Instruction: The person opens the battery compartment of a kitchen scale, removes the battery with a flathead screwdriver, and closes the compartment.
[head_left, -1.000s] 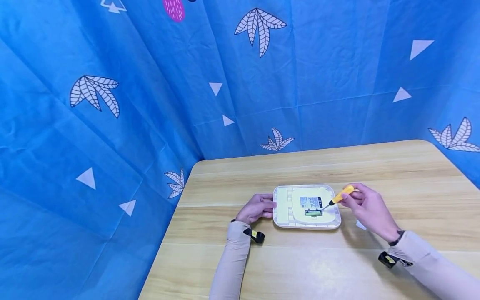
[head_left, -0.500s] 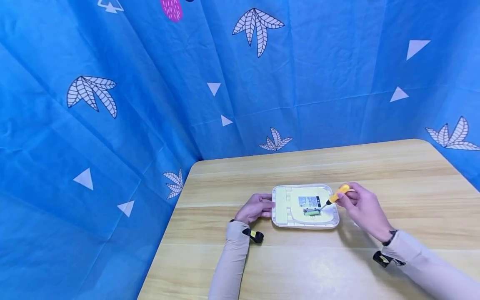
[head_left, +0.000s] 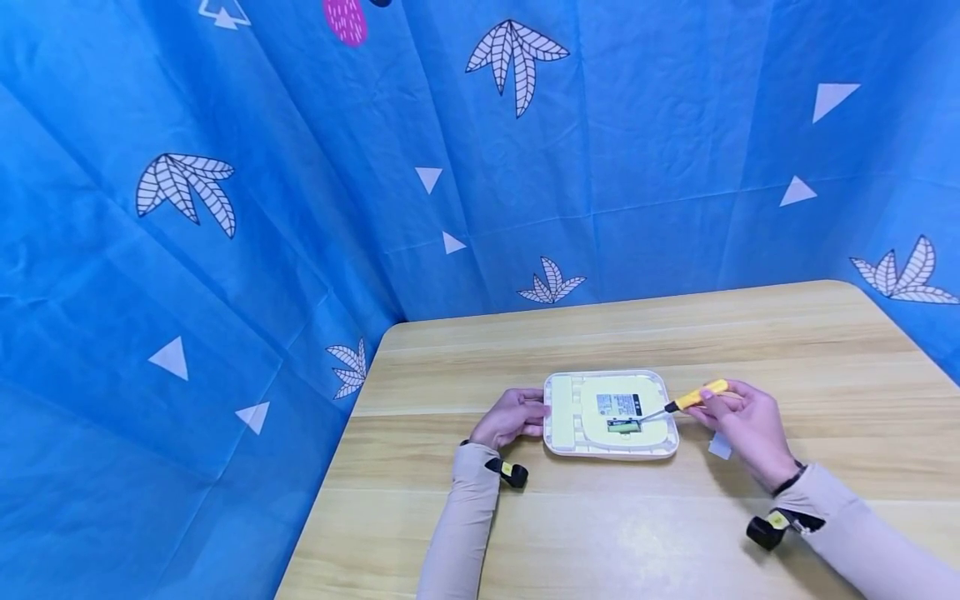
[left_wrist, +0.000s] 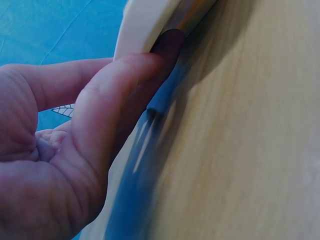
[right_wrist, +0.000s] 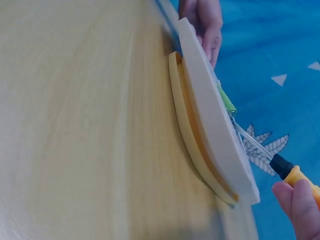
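**Screwdriver tip in the battery slot of an upturned white device**

A blue cloth (head_left: pixel 300 208) printed with leaves and triangles hangs behind and to the left of the wooden bench (head_left: pixel 600 525), shutting the working area in on those sides.

Near the middle of the bench lies a flat white device (head_left: pixel 611 414) with rounded corners, its underside up, so the label and the small open compartment face the person. A green battery (head_left: pixel 622 427) sits in that compartment; the right wrist view shows it standing a little above the white shell (right_wrist: pixel 210 120).

The left hand (head_left: pixel 512 416) rests on the bench at the device's left edge, its fingers (left_wrist: pixel 125 95) pressed against the rim, probably to keep the device from sliding toward that side under the tool's push. They lie fairly straight and hold nothing.

The right hand (head_left: pixel 742 421) pinches the yellow handle of a small screwdriver (head_left: pixel 686 401) between thumb and fingertips. The tool is held low and slanted, its metal shaft reaching leftward over the device's right edge so the tip meets the battery's end, an angle that suits levering.

A small pale scrap (head_left: pixel 718 447), perhaps the compartment cover, lies on the bench just below the right hand.
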